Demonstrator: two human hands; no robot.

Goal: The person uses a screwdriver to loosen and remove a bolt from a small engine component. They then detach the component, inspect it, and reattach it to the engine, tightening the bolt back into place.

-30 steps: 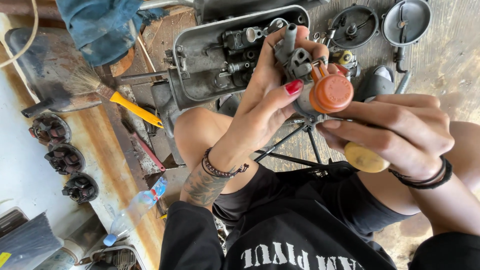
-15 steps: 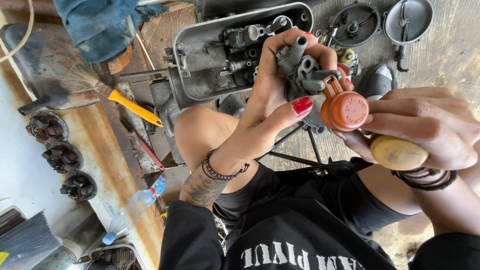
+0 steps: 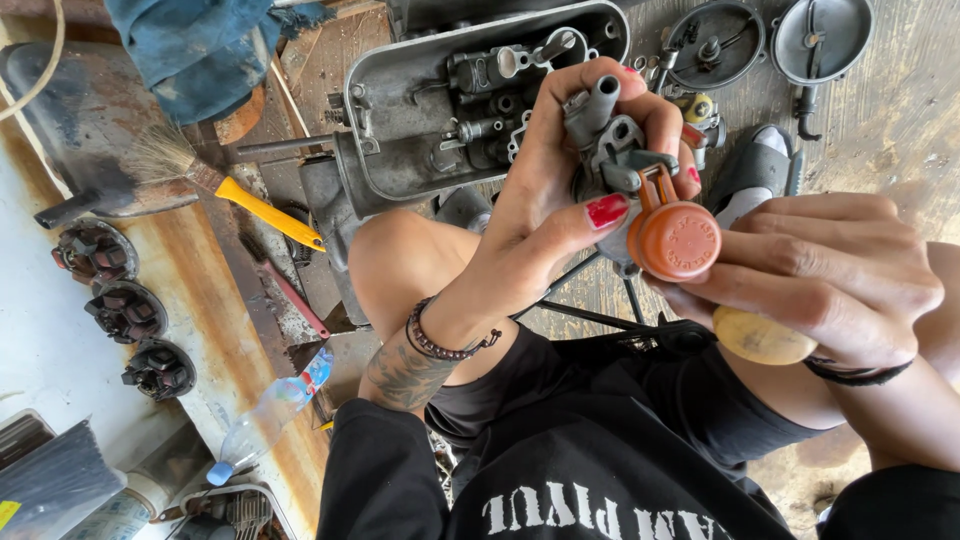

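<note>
A grey oval metal tray point(image 3: 400, 175) full of engine parts sits on the floor beyond my knees. My left hand point(image 3: 560, 200) is closed around a grey cast-metal carburettor body point(image 3: 610, 140), raised above the tray, thumb pressed against its side. My right hand point(image 3: 830, 270) grips what appears to be a screwdriver's yellow rounded handle point(image 3: 765, 338); an orange round plastic cap point(image 3: 675, 240) sits against the carburettor.
</note>
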